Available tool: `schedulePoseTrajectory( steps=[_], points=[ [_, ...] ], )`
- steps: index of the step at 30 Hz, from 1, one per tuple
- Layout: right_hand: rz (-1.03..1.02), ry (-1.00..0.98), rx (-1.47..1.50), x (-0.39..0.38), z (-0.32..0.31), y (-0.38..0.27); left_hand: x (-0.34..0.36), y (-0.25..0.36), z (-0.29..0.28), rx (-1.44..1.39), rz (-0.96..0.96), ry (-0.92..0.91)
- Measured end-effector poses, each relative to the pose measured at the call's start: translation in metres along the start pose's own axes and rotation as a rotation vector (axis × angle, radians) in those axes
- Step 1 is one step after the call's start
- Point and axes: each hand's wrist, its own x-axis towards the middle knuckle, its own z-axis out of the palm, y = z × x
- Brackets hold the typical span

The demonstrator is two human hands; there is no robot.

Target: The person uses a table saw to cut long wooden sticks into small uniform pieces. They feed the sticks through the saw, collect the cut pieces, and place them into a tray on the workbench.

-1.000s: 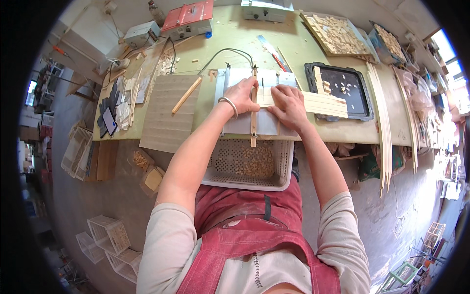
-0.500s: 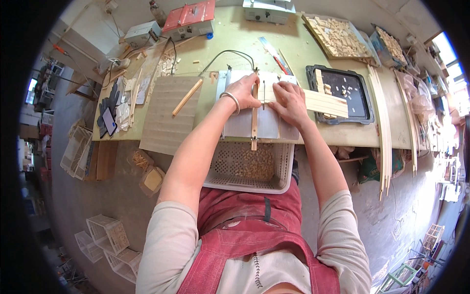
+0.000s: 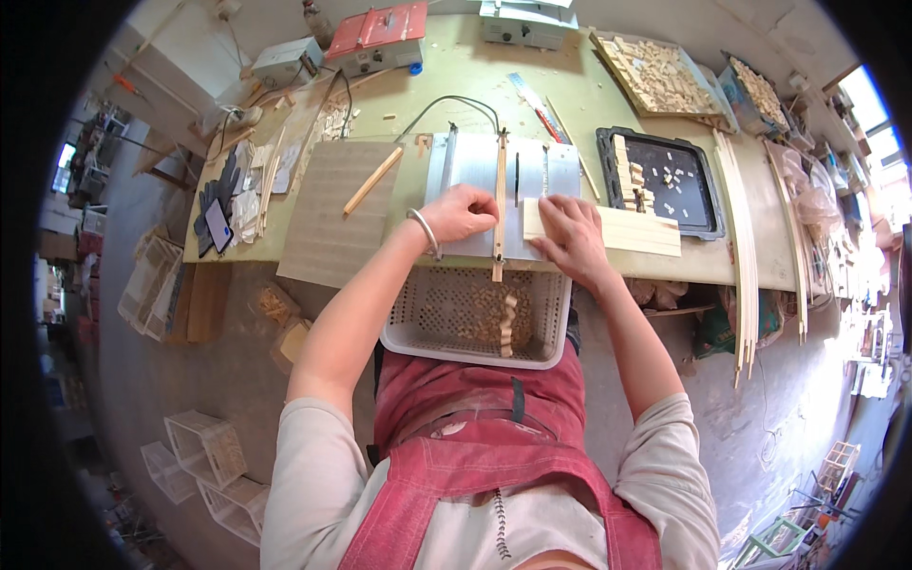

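Note:
A small table saw's metal plate (image 3: pixel 480 171) lies at the bench's front edge, with a dark blade slot (image 3: pixel 518 179) and a narrow wooden fence (image 3: pixel 501 180). Beside the fence is my left hand (image 3: pixel 460 214), its fingers curled together and nothing visible in them. My right hand (image 3: pixel 572 237) grips the left end of pale wooden strips (image 3: pixel 632 230) laid side by side, right of the slot. Below the plate, several small wood pieces (image 3: pixel 508 325) are in a row over a grey perforated basket (image 3: pixel 404 328), which holds many more blocks.
Right of the saw sits a black tray (image 3: pixel 714 190) with wood pieces. Long strips (image 3: pixel 736 247) overhang the bench's right front. At left are a cardboard sheet (image 3: pixel 332 223) with a wooden stick (image 3: pixel 372 180), a phone (image 3: pixel 218 226) and dark gloves. Machines stand behind.
The strips and my right hand have come nearer and right, away from the blade. My left hand has moved back toward me. Small wood pieces now appear over the basket.

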Motion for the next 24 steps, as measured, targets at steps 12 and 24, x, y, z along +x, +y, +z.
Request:
schedulePoseTrajectory(
  steps=[12,24],
  points=[
    [0.008,0.074,0.113,0.002,0.017,-0.026,0.003,0.002,0.027,0.522,0.085,0.166],
    [0.018,0.03,0.023,-0.008,0.0,-0.003,0.003,0.005,0.029,0.529,0.016,0.191]
  ],
)
